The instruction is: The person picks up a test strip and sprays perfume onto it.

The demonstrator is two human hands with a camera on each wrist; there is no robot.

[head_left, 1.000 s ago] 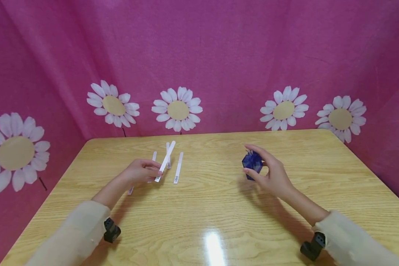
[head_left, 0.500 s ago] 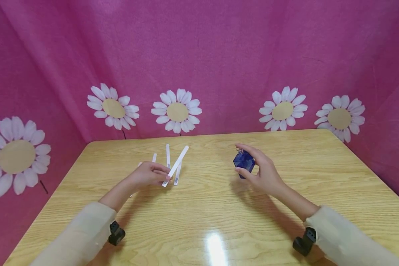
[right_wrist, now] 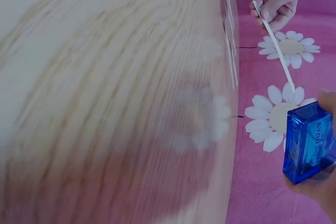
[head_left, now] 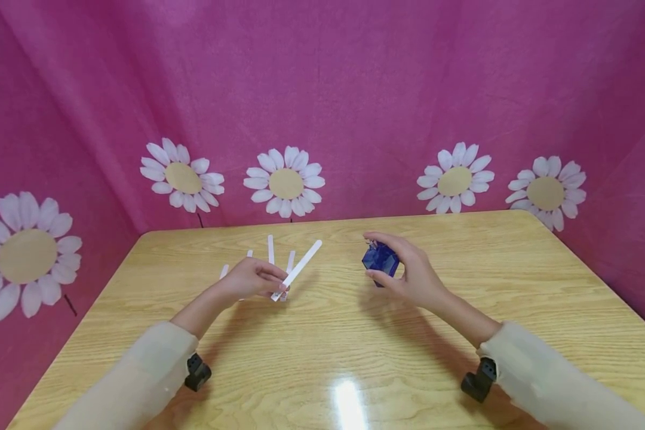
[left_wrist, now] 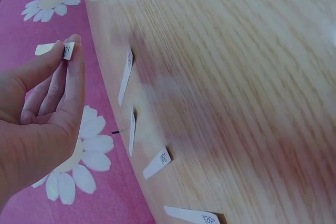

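Between thumb and fingertips, my left hand (head_left: 255,278) pinches a white paper test strip (head_left: 304,260) by its labelled end, the far end slanting up to the right. In the left wrist view that strip (left_wrist: 46,50) shows small dark print. My right hand (head_left: 416,269) grips a faceted blue glass perfume bottle (head_left: 380,260), thumb on the near side and fingers over the top. The right wrist view shows lettering on the bottle (right_wrist: 310,142). Strip and bottle are apart, both above the wooden table (head_left: 322,346).
Several more labelled white strips lie on the table under and beyond the left hand, among them one strip (head_left: 270,248) and another strip (left_wrist: 157,162). A pink curtain (head_left: 355,107) with daisies hangs behind the table's far edge.
Both hands have moved toward each other: the left hand with its strip to the right, the right hand with the bottle to the left. The strip now slants more to the right.
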